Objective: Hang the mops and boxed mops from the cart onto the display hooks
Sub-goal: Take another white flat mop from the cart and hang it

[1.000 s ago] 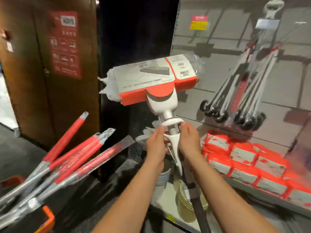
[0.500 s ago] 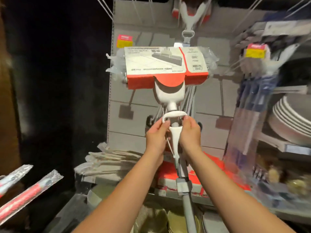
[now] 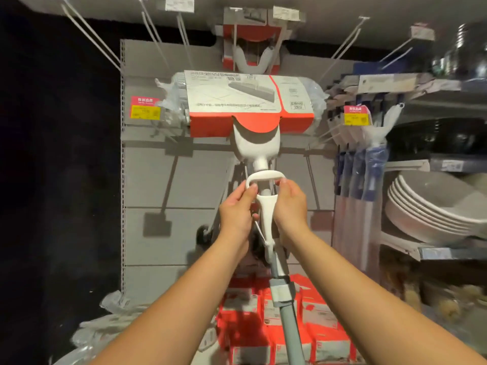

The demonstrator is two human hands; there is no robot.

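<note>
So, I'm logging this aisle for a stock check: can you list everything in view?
mop: one, white, red-and-white card sleeve, grey pole; centre, held up
hung mop: one, red and white; top centre
display hooks: several, pale; jutting out at the top
back panel: one, grey; behind everything
price tags: two, pink and yellow; either side of the mop head
bagged items: several, blue in clear plastic; hanging right
dishes: one stack, white; right shelf
red boxes: many, red and white; low shelf
left hand: one; pinches the mop's white loop, left side
right hand: one; pinches the loop, right side
</note>
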